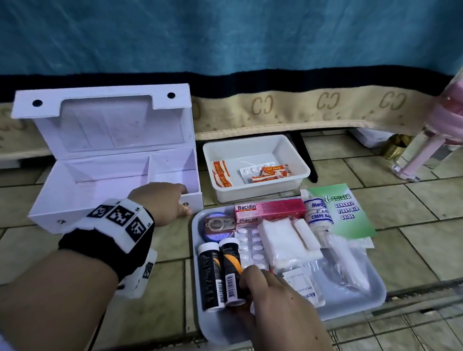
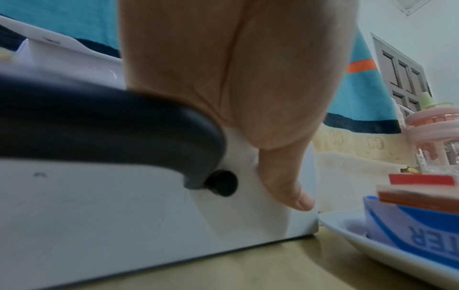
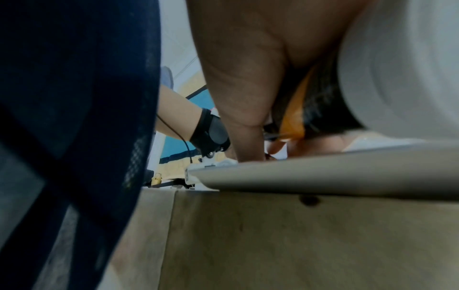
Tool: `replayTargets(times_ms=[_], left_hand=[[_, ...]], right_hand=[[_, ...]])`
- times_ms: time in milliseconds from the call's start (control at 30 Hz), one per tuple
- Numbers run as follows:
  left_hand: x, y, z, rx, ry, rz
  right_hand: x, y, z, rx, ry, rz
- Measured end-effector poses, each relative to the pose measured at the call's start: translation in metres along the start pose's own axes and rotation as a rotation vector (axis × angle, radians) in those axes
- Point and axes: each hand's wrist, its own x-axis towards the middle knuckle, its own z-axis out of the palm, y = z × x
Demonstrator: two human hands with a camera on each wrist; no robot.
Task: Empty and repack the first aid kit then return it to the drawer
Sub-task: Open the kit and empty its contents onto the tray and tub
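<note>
Head view: first aid kit open on floor, empty; L hand grips its front wall at R corner. R hand pinches black-orange tube at tray front-L corner; second tube beside. White bin behind tray.
L wrist view: thumb pressed on kit wall.
R wrist view: fingers curled round tube; tray rim blocks the rest.

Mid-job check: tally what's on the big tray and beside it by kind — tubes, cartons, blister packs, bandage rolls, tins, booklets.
Black-and-orange tubes: 2
Bacidin cartons: 2
Pill blister packs on the tray: 1
Crepe bandage rolls: 1
Round blue tins: 1
First aid guide booklets: 1
Total: 8
</note>
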Motion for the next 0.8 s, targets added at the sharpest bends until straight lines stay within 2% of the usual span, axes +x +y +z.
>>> replayTargets(times_ms=[100,167,200,367,533,667,733,800], left_hand=[[0.0,0.0,0.0,-0.002,0.002,0.0],[0.0,-0.001,0.001,0.0,0.001,-0.001],[0.0,-0.001,0.001,0.001,0.001,-0.001],[0.0,0.0,0.0,-0.006,-0.001,-0.008],[0.0,0.0,0.0,-0.007,-0.003,-0.01],[0.0,0.0,0.0,-0.012,-0.003,-0.008],[0.0,-0.001,0.001,-0.011,-0.003,-0.011],[0.0,-0.001,0.001,-0.012,-0.002,-0.013]], right_hand=[[0.006,0.004,-0.002,-0.052,0.041,-0.066],[0.005,0.006,-0.005,-0.041,0.036,-0.04],[0.005,0.008,-0.003,-0.049,-0.013,-0.03],[0.008,0.023,0.012,-0.201,0.097,-0.175],[0.009,0.034,0.005,-0.193,0.057,-0.182],[0.008,0.032,-0.016,-0.024,0.081,-0.21],[0.006,0.028,-0.035,0.159,0.146,-0.208],[0.005,0.027,-0.052,0.397,0.139,-0.202]])
